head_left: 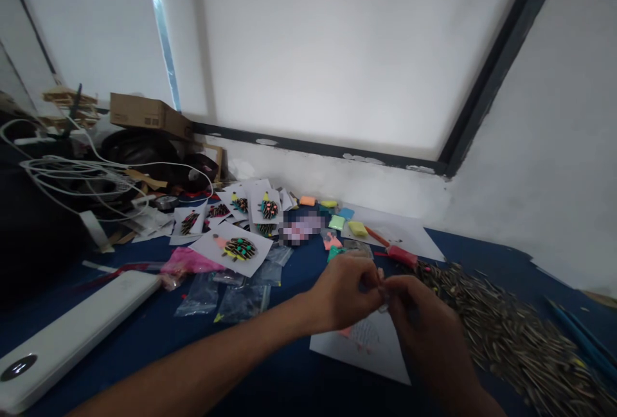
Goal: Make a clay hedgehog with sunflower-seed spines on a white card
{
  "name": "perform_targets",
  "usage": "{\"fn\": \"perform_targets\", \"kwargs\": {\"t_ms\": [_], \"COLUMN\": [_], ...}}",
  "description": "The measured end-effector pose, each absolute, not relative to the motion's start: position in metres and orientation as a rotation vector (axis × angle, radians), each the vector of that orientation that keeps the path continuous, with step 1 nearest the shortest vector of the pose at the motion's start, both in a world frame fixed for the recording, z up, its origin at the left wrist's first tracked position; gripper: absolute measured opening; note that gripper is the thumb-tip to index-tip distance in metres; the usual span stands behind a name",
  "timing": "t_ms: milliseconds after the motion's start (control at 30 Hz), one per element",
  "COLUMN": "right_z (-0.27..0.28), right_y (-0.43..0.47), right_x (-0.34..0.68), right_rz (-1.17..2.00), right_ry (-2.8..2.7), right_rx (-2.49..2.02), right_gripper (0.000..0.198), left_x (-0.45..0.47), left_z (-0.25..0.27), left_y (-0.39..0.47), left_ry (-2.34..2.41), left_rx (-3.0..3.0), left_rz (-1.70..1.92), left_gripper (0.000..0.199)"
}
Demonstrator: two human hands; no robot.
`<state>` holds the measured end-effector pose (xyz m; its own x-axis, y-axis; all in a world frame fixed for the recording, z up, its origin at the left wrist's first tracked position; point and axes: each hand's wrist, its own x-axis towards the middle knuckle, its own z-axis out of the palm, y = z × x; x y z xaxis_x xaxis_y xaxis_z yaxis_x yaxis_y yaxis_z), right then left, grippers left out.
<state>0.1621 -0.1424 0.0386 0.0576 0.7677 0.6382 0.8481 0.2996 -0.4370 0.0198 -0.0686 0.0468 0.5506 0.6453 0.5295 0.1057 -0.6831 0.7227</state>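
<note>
My left hand (344, 295) and my right hand (424, 320) meet at the centre right, fingertips pinched together. Between them is a small, translucent, crinkled piece that looks like a clear plastic bag (384, 308); its contents are too small to make out. Under the hands lies a white sheet (371, 359) with a hedgehog drawing, partly covered by them. Just behind are packets of coral clay (331, 241) and green clay (333, 252). A large heap of striped sunflower seeds (511, 327) spreads to the right of my right hand.
Finished hedgehog cards (234, 247) with seeds and clay dots lie left of centre, near empty zip bags (243, 303). A long white device (77, 340) sits at the left front. Coiled white cables (72, 176) and a cardboard box (149, 115) are behind. A red-handled tool (402, 256) lies by the seeds.
</note>
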Motion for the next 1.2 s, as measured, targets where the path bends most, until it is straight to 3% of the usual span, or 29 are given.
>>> {"fn": "perform_targets", "kwargs": {"t_ms": [133, 300, 633, 933, 1200], "right_z": [0.04, 0.042, 0.037, 0.044, 0.037], "right_y": [-0.14, -0.137, -0.137, -0.136, -0.136], "right_x": [0.166, 0.165, 0.163, 0.169, 0.172], "right_rz": [0.19, 0.53, 0.278, 0.626, 0.473], "right_ry": [-1.646, -1.548, -1.527, -1.589, -1.644], "right_rx": [-1.479, -1.314, -1.494, -1.311, -1.368], "right_gripper": [0.007, 0.005, 0.012, 0.011, 0.007], "left_x": [0.022, 0.023, 0.025, 0.02, 0.025], "left_z": [0.041, 0.039, 0.043, 0.037, 0.028], "left_y": [-0.067, -0.066, -0.063, -0.062, -0.059], "left_ry": [0.694, 0.718, 0.443, 0.564, 0.528], "left_rx": [2.091, 1.995, 1.382, 1.654, 1.593], "left_rz": [0.984, 0.993, 0.777, 0.88, 0.782], "left_gripper": [0.019, 0.01, 0.032, 0.037, 0.009]}}
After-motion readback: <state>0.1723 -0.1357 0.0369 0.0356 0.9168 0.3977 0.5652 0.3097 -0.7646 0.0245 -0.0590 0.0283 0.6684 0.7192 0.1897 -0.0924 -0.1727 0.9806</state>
